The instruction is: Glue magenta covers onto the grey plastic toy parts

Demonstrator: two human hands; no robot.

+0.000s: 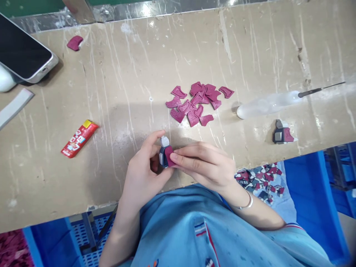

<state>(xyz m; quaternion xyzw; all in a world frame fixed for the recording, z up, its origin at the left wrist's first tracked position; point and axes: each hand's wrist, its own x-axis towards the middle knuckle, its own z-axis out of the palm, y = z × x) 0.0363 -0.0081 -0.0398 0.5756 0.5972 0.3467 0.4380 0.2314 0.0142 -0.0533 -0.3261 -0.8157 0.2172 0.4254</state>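
Plastic assembly is pinched by left hand and right hand over a streaked tan table, blue bins below.

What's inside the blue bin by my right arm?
Inside the blue bin, small maroon, dark and white parts lie on a pale blue sheet. The table and your right arm cover some; anything beneath them is hidden.

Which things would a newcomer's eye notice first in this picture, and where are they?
Probably the loose heap of maroon pieces, near the middle of the beige worktable. Just below it in the view, the left hand and the right hand hold a small part in maroon, white and dark grey-blue. A bright red packet also stands out, lying to the left of the hands.
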